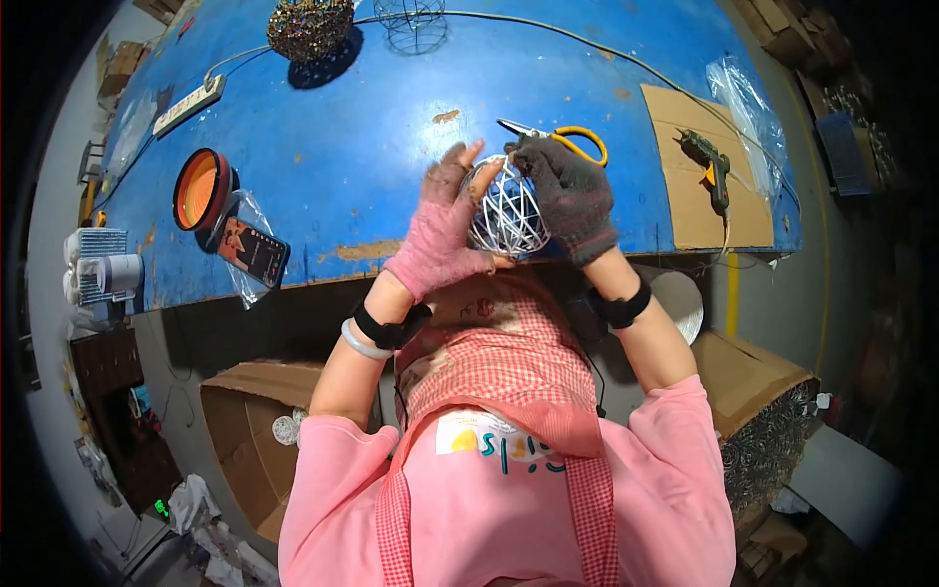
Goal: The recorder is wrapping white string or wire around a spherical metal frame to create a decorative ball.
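Note:
A white openwork ball of crossing strands [511, 217] is between my two hands at the table's near edge. My left hand [440, 227], in a pink glove with bare fingertips, cups its left side, fingers bent over it. At its top right, my right hand [572, 191], in a dark grey glove, is closed with the fingertips pinched at the ball's upper rim. Whether a loose strand end is in that pinch is hidden. Scissors with yellow-orange handles [600, 147] lie just beyond my right hand, blades pointing left.
On the blue table [372, 127] a glue gun [712, 166] lies on cardboard [665, 122] at the right. A phone [256, 252] and an orange-lined round bowl [201, 188] are at the left. Farther back are a power strip [189, 106], a cable, a beaded ball [310, 27] and a wire frame [411, 22].

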`<action>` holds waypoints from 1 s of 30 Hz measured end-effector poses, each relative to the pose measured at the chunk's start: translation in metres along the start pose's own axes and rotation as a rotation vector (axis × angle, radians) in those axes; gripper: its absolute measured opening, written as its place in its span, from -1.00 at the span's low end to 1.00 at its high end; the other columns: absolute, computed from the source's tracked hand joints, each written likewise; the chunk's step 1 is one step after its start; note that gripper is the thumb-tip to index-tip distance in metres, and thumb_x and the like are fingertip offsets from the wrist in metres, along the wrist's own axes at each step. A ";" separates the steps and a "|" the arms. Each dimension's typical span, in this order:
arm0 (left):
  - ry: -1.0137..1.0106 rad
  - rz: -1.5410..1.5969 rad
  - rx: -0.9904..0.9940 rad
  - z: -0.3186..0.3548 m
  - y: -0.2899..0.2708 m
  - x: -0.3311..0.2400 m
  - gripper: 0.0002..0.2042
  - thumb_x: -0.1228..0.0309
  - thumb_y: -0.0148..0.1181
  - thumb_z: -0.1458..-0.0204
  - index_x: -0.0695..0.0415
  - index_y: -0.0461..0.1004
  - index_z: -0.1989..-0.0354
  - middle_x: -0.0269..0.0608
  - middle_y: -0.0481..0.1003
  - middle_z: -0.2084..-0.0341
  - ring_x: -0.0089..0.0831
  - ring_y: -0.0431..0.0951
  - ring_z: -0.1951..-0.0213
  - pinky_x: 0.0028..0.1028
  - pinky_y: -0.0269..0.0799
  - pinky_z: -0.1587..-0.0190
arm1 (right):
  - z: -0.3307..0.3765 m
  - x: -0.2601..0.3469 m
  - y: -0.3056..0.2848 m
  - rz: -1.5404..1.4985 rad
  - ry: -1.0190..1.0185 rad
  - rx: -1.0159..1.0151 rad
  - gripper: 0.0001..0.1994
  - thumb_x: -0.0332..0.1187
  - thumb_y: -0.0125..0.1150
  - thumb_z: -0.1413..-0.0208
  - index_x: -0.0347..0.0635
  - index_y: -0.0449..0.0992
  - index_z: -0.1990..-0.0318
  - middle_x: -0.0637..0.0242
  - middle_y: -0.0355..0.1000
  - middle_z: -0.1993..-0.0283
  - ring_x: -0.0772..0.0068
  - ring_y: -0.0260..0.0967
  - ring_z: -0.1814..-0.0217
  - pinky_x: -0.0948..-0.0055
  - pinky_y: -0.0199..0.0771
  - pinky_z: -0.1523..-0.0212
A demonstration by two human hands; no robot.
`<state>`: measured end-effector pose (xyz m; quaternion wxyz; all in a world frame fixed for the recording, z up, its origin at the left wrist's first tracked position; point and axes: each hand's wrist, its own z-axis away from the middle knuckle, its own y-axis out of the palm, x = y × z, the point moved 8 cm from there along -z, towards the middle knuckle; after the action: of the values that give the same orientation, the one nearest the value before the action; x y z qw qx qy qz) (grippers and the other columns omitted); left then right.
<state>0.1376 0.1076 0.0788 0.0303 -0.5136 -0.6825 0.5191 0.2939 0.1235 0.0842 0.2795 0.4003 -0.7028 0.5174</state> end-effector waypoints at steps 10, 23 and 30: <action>-0.166 0.320 -0.017 -0.009 0.022 0.006 -0.12 0.26 0.56 0.37 0.11 0.30 -0.26 -0.01 0.25 -0.26 -0.04 0.26 -0.31 -0.18 0.23 -0.33 | -0.013 0.014 -0.030 0.048 -0.099 -0.025 -0.80 -0.39 0.11 -0.30 -0.27 0.59 0.06 0.20 0.64 0.20 0.46 0.60 0.15 0.50 0.56 0.14; 0.039 0.114 -0.156 0.004 0.007 0.008 0.03 0.09 0.61 0.41 0.14 0.19 -0.33 0.05 0.20 -0.30 0.04 0.21 -0.32 -0.12 0.18 -0.35 | -0.005 -0.001 -0.002 0.022 0.012 -0.057 -0.80 -0.40 0.12 -0.19 -0.17 0.62 0.10 0.15 0.60 0.15 0.15 0.57 0.09 0.30 0.54 0.07; -0.239 0.492 -0.101 -0.014 -0.003 0.016 -0.01 0.15 0.57 0.29 0.18 0.16 -0.36 0.06 0.18 -0.32 -0.01 0.18 -0.36 -0.25 0.14 -0.36 | 0.008 0.031 0.002 0.123 -0.296 -0.147 -0.82 -0.49 0.15 -0.17 -0.19 0.62 0.12 0.13 0.60 0.14 0.20 0.60 0.15 0.35 0.58 0.13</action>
<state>0.1356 0.1290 0.0796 -0.2030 -0.6002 -0.5608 0.5330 0.2760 0.1078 0.1061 0.1692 0.4071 -0.7953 0.4162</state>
